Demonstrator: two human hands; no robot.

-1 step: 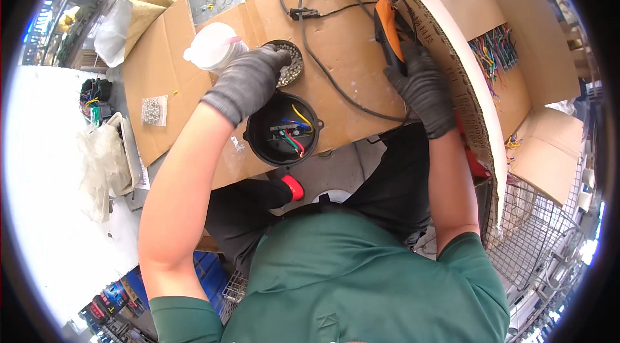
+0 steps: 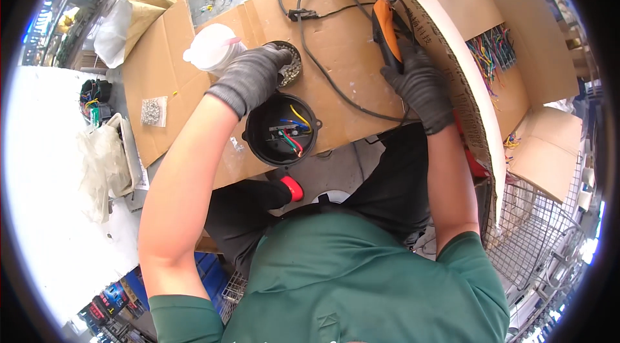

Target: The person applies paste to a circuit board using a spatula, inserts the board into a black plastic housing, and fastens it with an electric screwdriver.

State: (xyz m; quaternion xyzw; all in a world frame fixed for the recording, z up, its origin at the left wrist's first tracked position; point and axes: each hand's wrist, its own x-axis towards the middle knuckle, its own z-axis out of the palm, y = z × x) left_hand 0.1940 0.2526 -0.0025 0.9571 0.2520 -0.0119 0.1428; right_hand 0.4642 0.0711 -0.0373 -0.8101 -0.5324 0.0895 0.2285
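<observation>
Counts on the cardboard-covered table [image 2: 361, 39]

Two gloved hands: the left hand [image 2: 248, 78] and the right hand [image 2: 416, 88]. One orange-handled power tool [image 2: 386, 33] sits inside the right fingers. One small dish of screws [image 2: 290, 64] lies under the left fingers, one white lidded jar [image 2: 210, 48] just beyond them, and one black round housing [image 2: 281, 130] just nearer the body. One bag of small metal parts [image 2: 151, 111] lies well left. One black cable [image 2: 336, 84] runs between the hands.

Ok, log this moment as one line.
left hand: grey-gloved, fingers in round dish of small metal parts | right hand: gripping orange-handled corded tool | round black housing with coloured wires: untouched on cardboard sheet
</observation>
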